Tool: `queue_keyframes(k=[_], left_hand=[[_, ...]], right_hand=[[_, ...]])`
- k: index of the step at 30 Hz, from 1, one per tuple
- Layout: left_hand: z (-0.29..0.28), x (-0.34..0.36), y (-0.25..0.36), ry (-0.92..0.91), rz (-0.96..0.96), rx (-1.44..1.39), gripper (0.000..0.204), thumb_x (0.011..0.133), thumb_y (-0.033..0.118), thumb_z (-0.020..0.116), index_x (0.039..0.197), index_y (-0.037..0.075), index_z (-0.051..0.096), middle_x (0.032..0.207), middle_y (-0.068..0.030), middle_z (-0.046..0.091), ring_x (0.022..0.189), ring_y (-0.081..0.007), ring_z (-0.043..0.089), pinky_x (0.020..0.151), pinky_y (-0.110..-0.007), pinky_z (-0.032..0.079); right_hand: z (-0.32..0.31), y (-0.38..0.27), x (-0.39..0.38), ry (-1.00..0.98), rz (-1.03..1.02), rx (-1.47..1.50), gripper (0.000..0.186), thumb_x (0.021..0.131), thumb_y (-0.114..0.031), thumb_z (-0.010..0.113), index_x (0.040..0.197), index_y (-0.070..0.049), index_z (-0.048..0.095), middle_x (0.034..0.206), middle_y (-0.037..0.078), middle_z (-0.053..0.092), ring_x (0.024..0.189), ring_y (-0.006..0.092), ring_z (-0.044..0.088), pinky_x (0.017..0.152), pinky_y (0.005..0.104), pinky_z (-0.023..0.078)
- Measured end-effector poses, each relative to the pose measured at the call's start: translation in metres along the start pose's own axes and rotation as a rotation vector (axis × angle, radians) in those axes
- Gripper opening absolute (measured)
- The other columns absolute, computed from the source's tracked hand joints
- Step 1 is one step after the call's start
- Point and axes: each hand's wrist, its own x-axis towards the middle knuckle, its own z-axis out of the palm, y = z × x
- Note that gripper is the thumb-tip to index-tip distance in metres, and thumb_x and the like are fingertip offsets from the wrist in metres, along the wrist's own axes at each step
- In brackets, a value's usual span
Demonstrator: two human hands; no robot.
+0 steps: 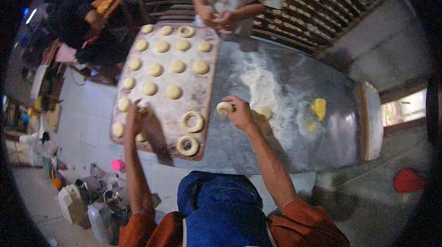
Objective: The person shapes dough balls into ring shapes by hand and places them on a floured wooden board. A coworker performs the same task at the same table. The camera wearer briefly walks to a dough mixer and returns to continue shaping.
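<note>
My right hand (240, 114) is closed on a small pale dough ring (224, 107), held just right of the tray's edge, over the grey tabletop. Above the left part of the floured tray (184, 104) is my left hand (133, 117), blurred, with dough rounds close beside it; whether it grips one cannot be made out. Rows of flat dough rounds, one of them a round (173, 92) near the middle, lie on this tray. Two dough rings (192, 121) sit at its near right corner, and another ring (186, 31) at the far end.
White flour (262, 85) is spread over the grey table (331, 141), with a dough piece (264, 112) beside it and a yellow scraper-like piece (318, 108) farther right. Another person's hands (223, 20) are at the far edge. Jugs (101, 219) stand at lower left; slatted racks rise behind.
</note>
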Motion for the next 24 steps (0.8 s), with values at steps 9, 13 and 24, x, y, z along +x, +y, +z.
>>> queue_keyframes(k=[9, 13, 24], left_hand=[[0.093, 0.014, 0.142, -0.161, -0.01, -0.343, 0.032, 0.073, 0.005, 0.073, 0.103, 0.0, 0.061, 0.09, -0.0138, 0.069, 0.079, -0.02, 0.066, 0.071, -0.032, 0.051], [0.191, 0.014, 0.252, -0.261, -0.017, -0.342, 0.037, 0.079, 0.006, 0.069, 0.113, 0.002, 0.055, 0.091, -0.0123, 0.068, 0.086, -0.0202, 0.066, 0.076, -0.033, 0.053], [0.31, -0.038, 0.361, -0.406, -0.148, -0.877, 0.027, 0.088, 0.022, 0.066, 0.1, -0.002, 0.064, 0.097, -0.0073, 0.065, 0.082, -0.0128, 0.06, 0.066, -0.028, 0.049]], right_hand=[[-0.177, 0.102, 0.003, 0.175, 0.264, -0.349, 0.027, 0.07, -0.014, 0.074, 0.093, -0.004, 0.066, 0.094, 0.019, 0.067, 0.09, 0.034, 0.065, 0.076, 0.0422, 0.05], [-0.182, 0.106, 0.01, 0.091, 0.202, -0.662, 0.032, 0.063, -0.019, 0.079, 0.086, -0.005, 0.063, 0.086, 0.019, 0.067, 0.082, 0.035, 0.065, 0.074, 0.0436, 0.049], [-0.206, 0.097, -0.061, 0.219, 0.165, 0.47, 0.048, 0.072, 0.001, 0.071, 0.109, -0.006, 0.041, 0.088, 0.013, 0.066, 0.089, 0.0205, 0.064, 0.074, 0.032, 0.052]])
